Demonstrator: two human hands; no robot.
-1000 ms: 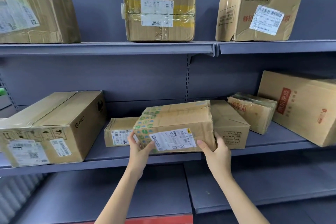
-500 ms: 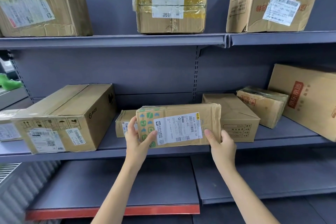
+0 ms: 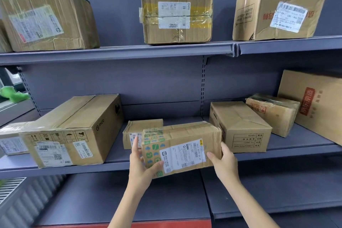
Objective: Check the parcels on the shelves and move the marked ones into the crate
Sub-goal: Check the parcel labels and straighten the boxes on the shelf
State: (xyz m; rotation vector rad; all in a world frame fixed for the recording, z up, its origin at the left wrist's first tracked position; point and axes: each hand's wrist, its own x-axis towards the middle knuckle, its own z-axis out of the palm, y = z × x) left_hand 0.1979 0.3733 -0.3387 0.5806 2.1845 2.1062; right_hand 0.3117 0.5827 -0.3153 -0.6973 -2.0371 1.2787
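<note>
A small cardboard parcel [image 3: 185,136] with green and blue tape and a white shipping label is held in front of the middle shelf [image 3: 114,167], tilted, label facing me. My left hand [image 3: 142,167] grips its left end. My right hand [image 3: 224,161] holds its right lower edge. Behind it a smaller labelled parcel [image 3: 142,127] lies on the shelf. No crate is in view.
The middle shelf also carries a large box [image 3: 74,131] on the left, a plain box [image 3: 240,127], a wrapped parcel [image 3: 273,114] and a big leaning box [image 3: 314,105] on the right. Three boxes stand on the top shelf [image 3: 129,52]. A bare lower shelf [image 3: 129,200] lies below.
The parcel has come forward off the shelf edge and tilted, its left end lower. Both hands keep their grip.
</note>
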